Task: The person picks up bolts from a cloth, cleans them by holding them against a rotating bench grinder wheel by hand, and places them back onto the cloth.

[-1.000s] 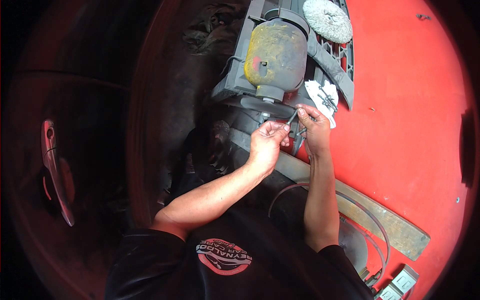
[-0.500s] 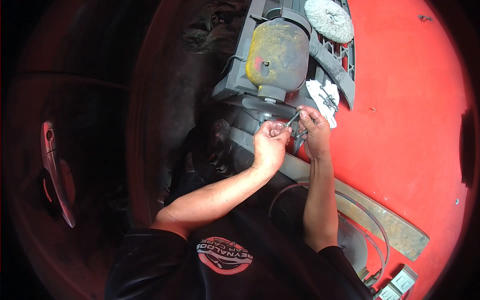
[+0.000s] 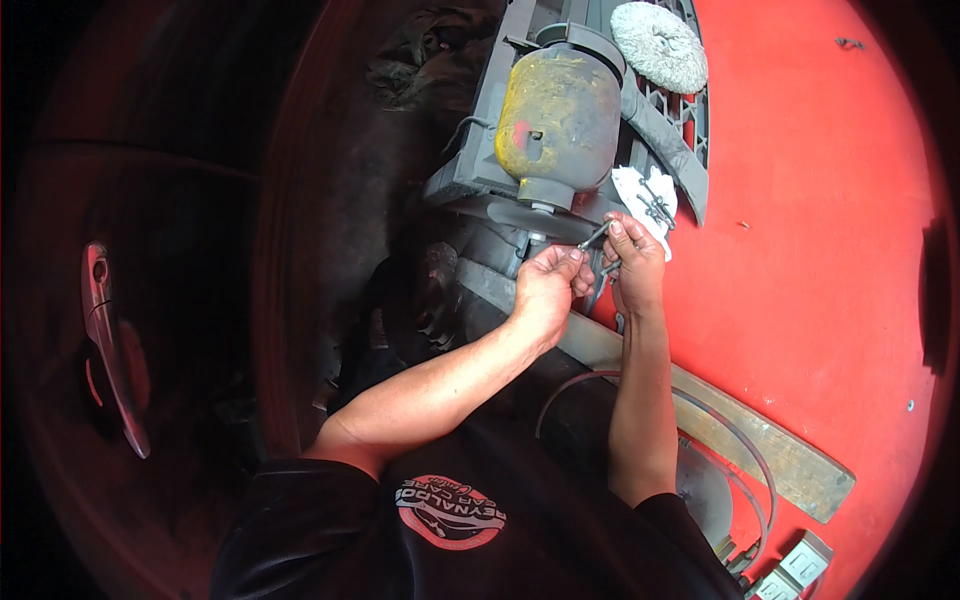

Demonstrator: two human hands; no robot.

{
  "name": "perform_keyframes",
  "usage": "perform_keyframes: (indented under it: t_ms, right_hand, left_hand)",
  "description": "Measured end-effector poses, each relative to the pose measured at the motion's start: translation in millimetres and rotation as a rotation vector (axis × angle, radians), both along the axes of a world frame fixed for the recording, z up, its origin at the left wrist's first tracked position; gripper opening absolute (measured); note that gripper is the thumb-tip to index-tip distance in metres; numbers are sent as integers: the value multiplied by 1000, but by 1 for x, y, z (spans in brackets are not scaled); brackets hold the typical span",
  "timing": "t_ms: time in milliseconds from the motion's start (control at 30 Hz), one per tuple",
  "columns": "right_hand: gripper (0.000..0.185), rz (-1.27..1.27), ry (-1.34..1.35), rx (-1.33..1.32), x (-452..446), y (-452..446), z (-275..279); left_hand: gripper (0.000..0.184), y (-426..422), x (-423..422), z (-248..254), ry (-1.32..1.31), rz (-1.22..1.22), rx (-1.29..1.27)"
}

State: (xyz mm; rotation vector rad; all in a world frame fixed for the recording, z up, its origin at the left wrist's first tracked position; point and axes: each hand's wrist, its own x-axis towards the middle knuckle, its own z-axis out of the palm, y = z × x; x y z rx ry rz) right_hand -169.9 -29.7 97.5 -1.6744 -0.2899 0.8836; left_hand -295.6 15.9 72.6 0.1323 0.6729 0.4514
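Note:
A thin, dark metal bolt (image 3: 596,236) spans the gap between my two hands, tilted up to the right. My left hand (image 3: 546,290) pinches its lower end between thumb and fingertips. At the upper end, the thumb and fingers of my right hand (image 3: 638,262) are closed on it. A second dark rod-like piece shows below the right fingers; whether the hand grips it I cannot tell. Just beyond my hands is the wheel (image 3: 530,215) of a bench grinder (image 3: 560,115) with a worn, yellow-stained body. It looks blurred, as if spinning.
Several dark bolts lie on a white cloth or paper (image 3: 630,190) beside the grinder. A white fluffy buffing pad (image 3: 658,47) sits at its far end. A wooden board (image 3: 765,440) and a hose (image 3: 735,412) lie near my right arm. A dark car door with a handle (image 3: 115,350) stands left.
Both hands have shifted slightly right, with the bolt still between them. The left fingers now sit nearer the bolt's lower tip, showing more of its shaft. The view has moved a little.

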Motion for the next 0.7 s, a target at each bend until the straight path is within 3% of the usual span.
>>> perform_keyframes:
  t_ms: [300, 433, 500, 633, 700]
  right_hand:
    - [17, 62, 6, 41, 1, -4, 7]
    - [20, 109, 64, 26, -3, -17, 13]
    - [21, 92, 57, 29, -6, -19, 12]
    - [22, 55, 40, 63, -6, -22, 6]
    - [20, 40, 19, 57, -6, -18, 4]
  left_hand:
    - [13, 3, -10, 1, -148, 18, -173]
    - [11, -2, -17, -5, -128, 0, -96]
    - [9, -5, -14, -6, 45, 1, 124]
    - [8, -6, -11, -4, 74, 50, 164]
    - [8, -7, -10, -1, 56, 76, 68]
